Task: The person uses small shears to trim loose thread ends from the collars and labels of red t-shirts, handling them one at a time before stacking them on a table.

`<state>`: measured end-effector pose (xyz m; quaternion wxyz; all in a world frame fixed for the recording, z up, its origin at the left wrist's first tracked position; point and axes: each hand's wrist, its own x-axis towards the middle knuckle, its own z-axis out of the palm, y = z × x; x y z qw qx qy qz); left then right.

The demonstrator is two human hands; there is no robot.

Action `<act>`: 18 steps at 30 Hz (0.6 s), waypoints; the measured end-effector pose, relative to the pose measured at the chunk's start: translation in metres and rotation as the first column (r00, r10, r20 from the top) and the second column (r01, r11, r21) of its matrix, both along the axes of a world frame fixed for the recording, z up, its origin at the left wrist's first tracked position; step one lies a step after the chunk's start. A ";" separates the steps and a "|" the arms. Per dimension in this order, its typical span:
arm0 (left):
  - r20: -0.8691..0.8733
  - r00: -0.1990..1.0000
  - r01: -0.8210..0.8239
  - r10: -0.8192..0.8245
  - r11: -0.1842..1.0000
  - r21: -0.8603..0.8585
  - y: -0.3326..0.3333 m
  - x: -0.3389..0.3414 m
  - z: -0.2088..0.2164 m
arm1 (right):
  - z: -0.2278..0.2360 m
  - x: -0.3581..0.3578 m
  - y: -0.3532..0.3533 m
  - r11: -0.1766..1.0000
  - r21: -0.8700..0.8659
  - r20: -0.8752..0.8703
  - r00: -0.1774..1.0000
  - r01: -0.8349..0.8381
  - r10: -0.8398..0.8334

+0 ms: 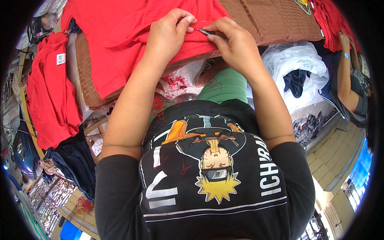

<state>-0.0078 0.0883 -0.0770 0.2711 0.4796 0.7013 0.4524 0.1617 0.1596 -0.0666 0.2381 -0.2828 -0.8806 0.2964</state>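
A red cloth garment (pixel 120 36) is spread over the table's near edge, with part of it hanging down. My left hand (pixel 168 34) pinches a bit of that garment between thumb and fingertips. Close by on the right, my right hand (pixel 236 42) grips a small pair of thread snips (pixel 205 32), their dark metal tip pointing left toward the pinched spot. Most of the snips' body is hidden inside my right hand. A thin pale line shows on the red cloth just above the tip.
The table has a quilted brown cover (pixel 264 20). Another red garment (pixel 52 92) hangs at the left, above dark clothes (pixel 74 164). At right stands a clear plastic bag (pixel 312 60) with dark cloth (pixel 296 82) inside. Another person's arm (pixel 345 76) reaches toward red cloth (pixel 330 20).
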 end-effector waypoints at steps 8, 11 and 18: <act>0.104 0.995 0.008 -0.009 1.000 0.016 -0.001 -0.001 0.002 | -0.007 -0.002 0.005 0.999 -0.024 -0.076 0.997 0.027 -0.029; -0.020 0.992 0.128 -0.127 0.985 0.112 -0.004 -0.002 0.007 | -0.005 -0.008 0.004 0.999 -0.033 -0.058 0.998 0.014 -0.016; 0.059 0.800 0.592 -0.597 0.801 0.086 -0.029 -0.033 0.070 | 0.018 0.008 0.020 0.987 -0.121 -0.127 0.985 0.104 -0.120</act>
